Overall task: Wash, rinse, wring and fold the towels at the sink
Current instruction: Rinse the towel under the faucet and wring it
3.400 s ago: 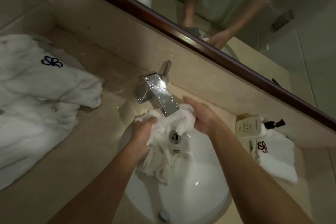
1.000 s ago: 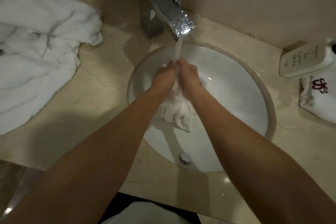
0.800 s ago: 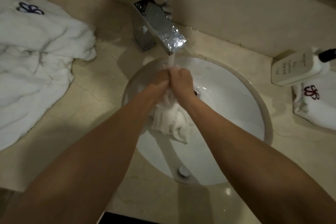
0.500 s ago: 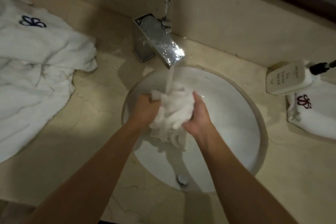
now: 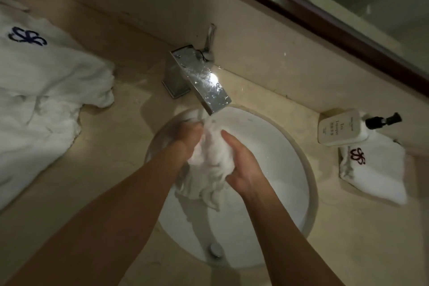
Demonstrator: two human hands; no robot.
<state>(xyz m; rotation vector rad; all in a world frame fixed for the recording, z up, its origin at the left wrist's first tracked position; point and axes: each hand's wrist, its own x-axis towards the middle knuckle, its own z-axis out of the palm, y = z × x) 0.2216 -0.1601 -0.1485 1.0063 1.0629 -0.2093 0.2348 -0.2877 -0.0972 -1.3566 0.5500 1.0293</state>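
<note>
my left hand [image 5: 188,137] and my right hand [image 5: 241,165] are both in the sink [image 5: 299,193], pressed close together with a wet white towel [image 5: 209,169] bunched up between them. my left hand's fingers are curled tight around the top of the towel, right under the tap [image 5: 199,76]. my right hand wraps around the other side, thumb up and fingers tucked into the cloth. the loose end of the towel hangs down below my hands into the white bowl. i cannot tell if water is coming out of the tap. the little metal plug [image 5: 216,249] sits at the near side of the sink. on the surface [image 5: 111,169] to the left lies a big pile of white cloth [image 5: 39,109] with a dark blue flower mark on it. to the right, near the wall, a white soap bottle [image 5: 341,126] with a black pump lies on top of a folded white towel [image 5: 376,169] with a dark red flower mark.
</note>
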